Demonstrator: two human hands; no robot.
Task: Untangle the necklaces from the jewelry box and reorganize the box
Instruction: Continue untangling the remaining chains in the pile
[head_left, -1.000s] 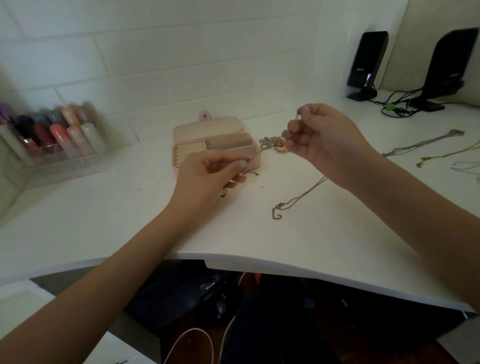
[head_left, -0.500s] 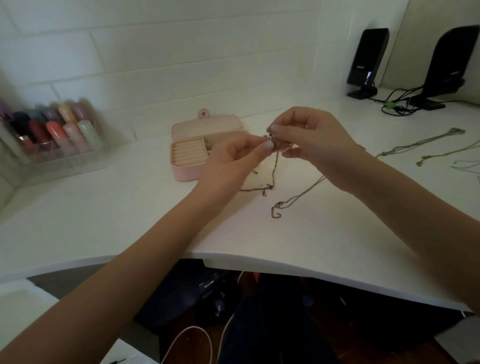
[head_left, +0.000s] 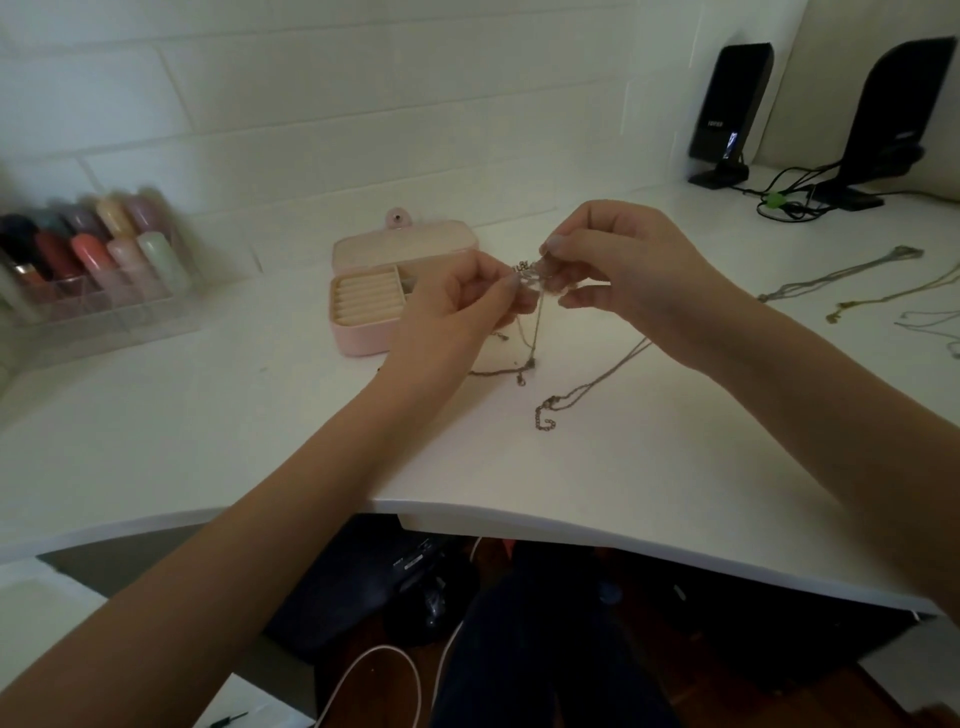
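Across the white surface (head_left: 260, 415), everything can be placed from the pink jewelry box (head_left: 384, 291), which sits open toward the back with its lid (head_left: 405, 241) folded away from the person and a ribbed cream ring cushion (head_left: 369, 299) showing in its left compartment. Far right of the box stand two black speakers (head_left: 732, 111) with dark cables (head_left: 795, 200) beside them. Left of the box, against the wall, is a clear organizer (head_left: 104, 306) filled with blurred, coloured bottles. Well to the right of the box, near the surface's edge, lie a few separate chains (head_left: 841, 273), stretched out and apart from one another.

Just right of the box, both hands are raised above the surface, fingertips nearly meeting. The left hand (head_left: 457, 312) is curled, thumb and forefinger pinched on the tangled necklaces (head_left: 530, 322). The right hand (head_left: 618, 265) is likewise closed in a pinch on the same knot (head_left: 527, 270), remaining fingers bent loosely. From that knot thin chains hang down to the surface in front of the box; one strand trails rightward under the right wrist and ends in a small clasp end (head_left: 545, 415) lying flat.
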